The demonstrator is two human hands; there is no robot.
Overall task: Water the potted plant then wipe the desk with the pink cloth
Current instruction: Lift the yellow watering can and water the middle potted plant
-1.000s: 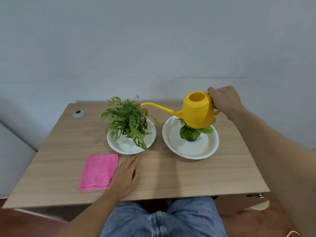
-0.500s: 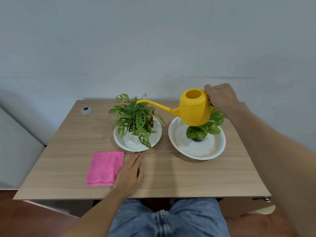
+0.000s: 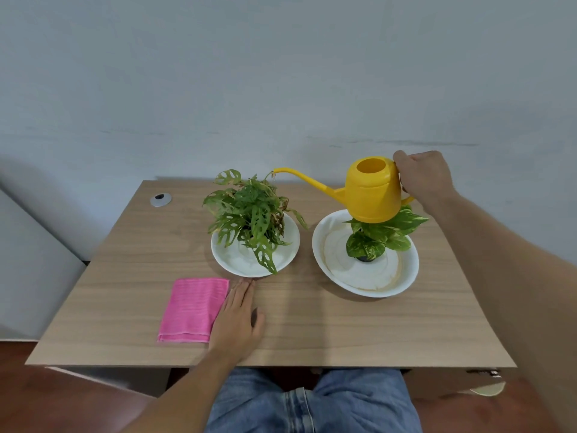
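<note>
My right hand (image 3: 423, 178) grips the handle of a yellow watering can (image 3: 371, 195), held in the air above the right-hand plant (image 3: 379, 234). Its long spout tip (image 3: 276, 171) reaches over the top of the left plant (image 3: 249, 214), a holey-leafed plant in a white dish (image 3: 231, 260). No water stream is visible. A folded pink cloth (image 3: 193, 309) lies flat near the desk's front left. My left hand (image 3: 235, 321) rests flat on the wooden desk (image 3: 312, 323), fingers together, its edge touching the cloth's right side.
The right plant stands in a larger white dish (image 3: 402, 285) with brownish stains. A round silver cable grommet (image 3: 160, 200) sits at the desk's back left. A grey wall rises right behind the desk. My jeans-clad legs are under the front edge.
The watering can has shifted slightly right and up, with its spout still over the left plant. The view moved, so the desk appears lower. My left hand stays beside the cloth.
</note>
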